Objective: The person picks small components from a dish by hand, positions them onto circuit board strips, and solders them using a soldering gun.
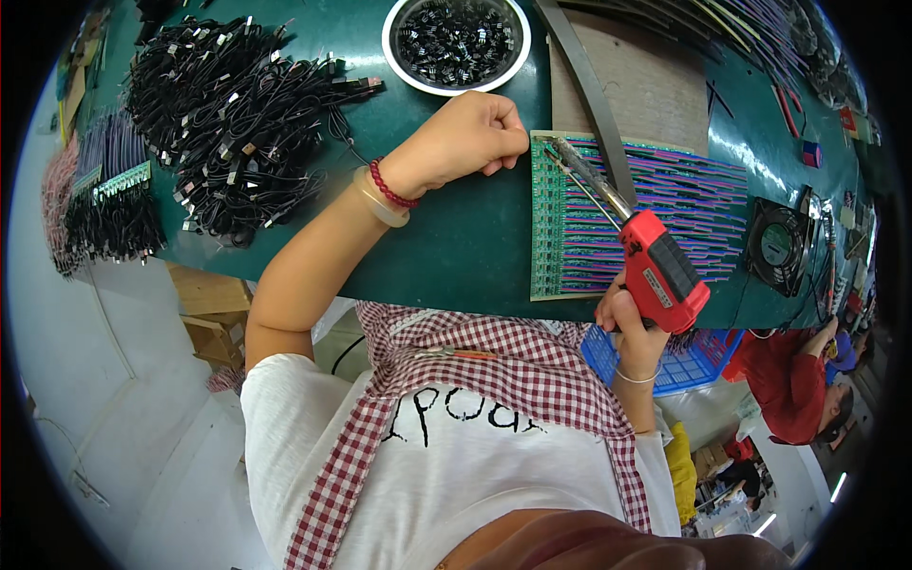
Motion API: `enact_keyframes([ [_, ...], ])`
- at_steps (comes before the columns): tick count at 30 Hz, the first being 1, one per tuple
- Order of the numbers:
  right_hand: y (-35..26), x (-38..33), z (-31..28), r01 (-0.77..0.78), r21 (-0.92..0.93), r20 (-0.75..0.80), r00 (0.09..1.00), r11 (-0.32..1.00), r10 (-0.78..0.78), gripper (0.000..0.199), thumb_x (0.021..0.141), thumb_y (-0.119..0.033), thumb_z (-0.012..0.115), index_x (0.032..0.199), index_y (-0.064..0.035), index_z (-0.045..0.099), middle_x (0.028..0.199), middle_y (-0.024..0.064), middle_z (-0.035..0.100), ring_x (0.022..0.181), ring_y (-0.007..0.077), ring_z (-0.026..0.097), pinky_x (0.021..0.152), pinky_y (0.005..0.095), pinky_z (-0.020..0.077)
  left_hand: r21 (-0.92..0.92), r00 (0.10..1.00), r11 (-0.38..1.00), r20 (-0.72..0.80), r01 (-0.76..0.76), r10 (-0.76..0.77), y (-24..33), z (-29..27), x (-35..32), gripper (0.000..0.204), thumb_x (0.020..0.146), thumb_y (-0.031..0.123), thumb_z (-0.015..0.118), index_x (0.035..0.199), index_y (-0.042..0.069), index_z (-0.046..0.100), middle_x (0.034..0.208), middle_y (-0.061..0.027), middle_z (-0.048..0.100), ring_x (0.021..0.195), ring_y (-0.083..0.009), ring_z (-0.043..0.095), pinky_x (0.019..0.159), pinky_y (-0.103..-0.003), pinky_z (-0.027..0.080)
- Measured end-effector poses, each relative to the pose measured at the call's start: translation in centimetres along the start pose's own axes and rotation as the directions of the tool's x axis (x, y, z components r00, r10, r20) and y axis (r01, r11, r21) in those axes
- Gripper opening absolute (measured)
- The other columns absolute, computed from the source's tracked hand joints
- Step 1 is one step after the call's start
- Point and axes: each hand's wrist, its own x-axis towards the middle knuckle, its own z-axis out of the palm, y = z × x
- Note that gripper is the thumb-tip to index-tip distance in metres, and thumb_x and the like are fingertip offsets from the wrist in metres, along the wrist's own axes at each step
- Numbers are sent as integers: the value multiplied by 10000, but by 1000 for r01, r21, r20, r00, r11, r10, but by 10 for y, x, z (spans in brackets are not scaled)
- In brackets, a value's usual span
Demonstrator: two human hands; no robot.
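At the far left edge of the green table lie bundles of wires, some with green connector strips, and beside them a big heap of black cables spreads across the tabletop. Further along, at the table's far side, a white-rimmed bowl holds small black parts. Just below the bowl the left hand rests on the table, curled into a closed fist with the fingers tucked under; whether anything is pinched inside it cannot be told. Its wrist wears a red bead bracelet and a pale bangle. The fist touches the left corner of a green board, a flat panel lined with rows of purple and pink wires, which lies on the table in front of the person, to the right of centre. The right hand is clamped around the grip of a red soldering gun, whose metal tip reaches up to the board's upper left corner, right beside the fist. A grey strip runs diagonally above the board. Further right a small black fan sits on the table, and beyond it another person in red is bent over.
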Motion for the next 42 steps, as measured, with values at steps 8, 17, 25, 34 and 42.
enact_keyframes([
  [8, -1, -7, 0, 6, -14, -11, 1000, 1000, -6, 319, 820, -83, 574, 1081, 77, 483, 571, 61, 477, 457, 113, 437, 458, 254, 392, -3, 1000, 1000, 3, -28, 28, -3, 0, 1, 56, 773, 48, 551, 734, 15, 530, 606, -21, 540, 460, -34, 416, 423, -172, 310],
  [17, -1, -2, 2, -17, 36, -21, 1000, 999, 18, 384, 828, -90, 583, 1151, 76, 459, 578, 55, 465, 450, 101, 411, 452, 244, 383, 1, 1000, 1000, -8, -17, 17, -5, 0, 2, 57, 767, 44, 558, 727, 11, 533, 603, -20, 537, 455, -35, 412, 416, -175, 307],
  [25, 9, -6, -3, 16, 15, 14, 1000, 1000, -16, 270, 824, -80, 579, 1031, 57, 473, 575, 61, 466, 445, 107, 419, 439, 250, 388, 10, 1000, 1000, -17, -11, 11, -3, 1, 1, 70, 769, 57, 563, 723, 13, 535, 596, -18, 533, 453, -36, 410, 413, -175, 308],
  [34, -7, -3, 3, 10, 175, -24, 1000, 985, -6, 376, 837, -119, 571, 1144, 60, 451, 600, 69, 474, 437, 104, 417, 424, 252, 379, 10, 1000, 1000, -27, -2, 3, -2, 1, 0, 77, 773, 61, 565, 718, 17, 532, 598, -17, 534, 458, -35, 410, 413, -176, 309],
  [42, -2, -3, 5, -30, 165, -23, 999, 986, 35, 363, 838, -99, 572, 1139, 73, 461, 586, 61, 481, 438, 99, 421, 426, 241, 379, 1, 1000, 1000, -19, -4, 4, -4, 1, 2, 70, 770, 52, 562, 715, 20, 530, 598, -15, 534, 455, -35, 410, 414, -173, 310],
])
